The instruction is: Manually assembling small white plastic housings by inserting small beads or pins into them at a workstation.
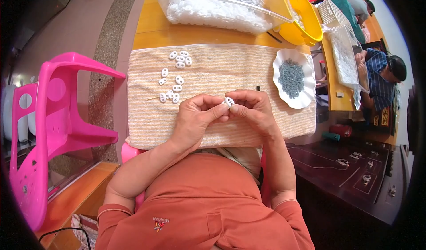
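Note:
Between the fingertips of both hands is a small white oval plastic piece with two dark openings (228,102). My left hand (199,114) pinches it from the left, thumb and fingers closed. From the other side my right hand (252,110) grips the same piece, thumb in front. Several similar white pieces (180,59) lie in loose clusters on the striped towel (222,72), left of and beyond my hands. To the right stands a white scalloped dish (306,97) holding many small grey bits (291,78).
A clear plastic bin (222,3) heaped with white parts and a yellow basin (310,34) stand at the table's far side. A pink plastic chair (66,130) is at the left. Another person (381,74) sits at a table on the right, beside a clear container (346,63) of white parts.

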The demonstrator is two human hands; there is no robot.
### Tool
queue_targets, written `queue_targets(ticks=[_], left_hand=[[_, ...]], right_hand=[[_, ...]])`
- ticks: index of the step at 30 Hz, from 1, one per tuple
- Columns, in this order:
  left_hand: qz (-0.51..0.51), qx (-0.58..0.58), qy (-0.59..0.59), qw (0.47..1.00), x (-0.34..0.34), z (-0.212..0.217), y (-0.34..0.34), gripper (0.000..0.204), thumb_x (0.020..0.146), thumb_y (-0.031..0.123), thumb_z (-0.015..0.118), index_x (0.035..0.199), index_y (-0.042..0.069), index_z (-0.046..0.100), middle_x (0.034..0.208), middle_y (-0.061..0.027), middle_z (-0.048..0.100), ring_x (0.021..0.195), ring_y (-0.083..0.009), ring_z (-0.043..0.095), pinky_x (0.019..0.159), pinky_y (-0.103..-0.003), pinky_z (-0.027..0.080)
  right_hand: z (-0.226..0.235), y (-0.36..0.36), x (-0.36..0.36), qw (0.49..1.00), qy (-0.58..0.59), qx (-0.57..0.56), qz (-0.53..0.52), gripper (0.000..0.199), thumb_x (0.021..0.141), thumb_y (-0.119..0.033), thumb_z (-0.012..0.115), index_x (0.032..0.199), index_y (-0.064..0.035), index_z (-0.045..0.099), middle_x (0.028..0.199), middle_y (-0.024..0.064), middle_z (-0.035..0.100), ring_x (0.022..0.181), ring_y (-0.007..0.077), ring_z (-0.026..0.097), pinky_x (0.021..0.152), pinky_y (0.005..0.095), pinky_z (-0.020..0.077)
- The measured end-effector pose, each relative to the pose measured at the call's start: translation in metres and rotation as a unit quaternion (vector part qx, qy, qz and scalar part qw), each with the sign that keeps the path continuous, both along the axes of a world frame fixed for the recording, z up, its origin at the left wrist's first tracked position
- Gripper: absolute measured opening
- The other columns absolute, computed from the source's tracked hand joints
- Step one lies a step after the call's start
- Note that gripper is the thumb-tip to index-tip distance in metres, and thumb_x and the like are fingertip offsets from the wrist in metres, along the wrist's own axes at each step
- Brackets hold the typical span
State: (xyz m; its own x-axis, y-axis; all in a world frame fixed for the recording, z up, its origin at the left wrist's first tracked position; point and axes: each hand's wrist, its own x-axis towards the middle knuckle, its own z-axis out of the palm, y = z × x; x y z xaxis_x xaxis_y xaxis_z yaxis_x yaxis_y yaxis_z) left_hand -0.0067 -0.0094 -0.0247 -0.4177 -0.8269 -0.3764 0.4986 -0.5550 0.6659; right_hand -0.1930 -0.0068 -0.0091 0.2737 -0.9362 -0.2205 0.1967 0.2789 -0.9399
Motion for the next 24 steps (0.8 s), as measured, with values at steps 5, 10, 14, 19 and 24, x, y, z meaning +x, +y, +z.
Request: queue_targets(ticks=[5,10,14,19,24], left_hand=[[-0.01,-0.006,0.024,1.0,-0.001,0.0,0.0,0.012,0.087,0.003,0.065,0.098,0.001,0.062,0.092,-0.0094,0.067,0.08,-0.0138,0.066,0.072,-0.024,0.056],[-0.032,0.002,0.05,0.998,0.0,-0.001,-0.003,0.014,0.087,0.003,0.064,0.1,0.002,0.06,0.095,-0.0095,0.067,0.083,-0.0141,0.065,0.074,-0.024,0.056],[-0.037,-0.002,0.08,0.996,0.0,0.0,-0.004,0.014,0.087,0.001,0.063,0.099,0.004,0.057,0.096,-0.0079,0.065,0.086,-0.0146,0.065,0.076,-0.026,0.056],[-0.048,-0.01,0.106,0.993,0.002,-0.004,-0.005,0.013,0.087,0.001,0.064,0.095,0.005,0.055,0.095,-0.0057,0.063,0.087,-0.0143,0.064,0.076,-0.027,0.057],[-0.041,-0.03,0.113,0.992,0.002,-0.002,-0.003,0.013,0.087,0.001,0.064,0.091,0.006,0.053,0.094,-0.0055,0.063,0.084,-0.0134,0.064,0.076,-0.028,0.057]], right_hand=[[-0.003,0.002,-0.002,1.0,-0.029,-0.005,-0.004,0.028,0.084,0.001,0.065,0.112,0.0047,0.062,0.098,0.0097,0.067,0.086,0.0146,0.065,0.074,0.0251,0.0547],[-0.006,0.003,-0.003,0.999,-0.026,-0.022,-0.007,0.029,0.083,-0.003,0.068,0.11,0.0047,0.063,0.098,0.0078,0.065,0.088,0.0137,0.063,0.077,0.0251,0.0518],[-0.008,0.0,-0.002,0.997,-0.029,-0.067,0.014,0.027,0.083,-0.003,0.068,0.109,0.0036,0.064,0.099,0.0069,0.061,0.089,0.0127,0.059,0.078,0.0242,0.0487],[-0.014,-0.001,0.0,0.989,-0.022,-0.143,0.012,0.028,0.081,-0.005,0.07,0.108,0.0004,0.066,0.104,0.0085,0.056,0.094,0.0149,0.055,0.08,0.0255,0.0468],[-0.007,0.001,0.003,0.99,-0.024,-0.14,0.007,0.027,0.081,-0.006,0.071,0.107,-0.0004,0.066,0.105,0.0097,0.056,0.095,0.0163,0.055,0.08,0.0273,0.0478]])
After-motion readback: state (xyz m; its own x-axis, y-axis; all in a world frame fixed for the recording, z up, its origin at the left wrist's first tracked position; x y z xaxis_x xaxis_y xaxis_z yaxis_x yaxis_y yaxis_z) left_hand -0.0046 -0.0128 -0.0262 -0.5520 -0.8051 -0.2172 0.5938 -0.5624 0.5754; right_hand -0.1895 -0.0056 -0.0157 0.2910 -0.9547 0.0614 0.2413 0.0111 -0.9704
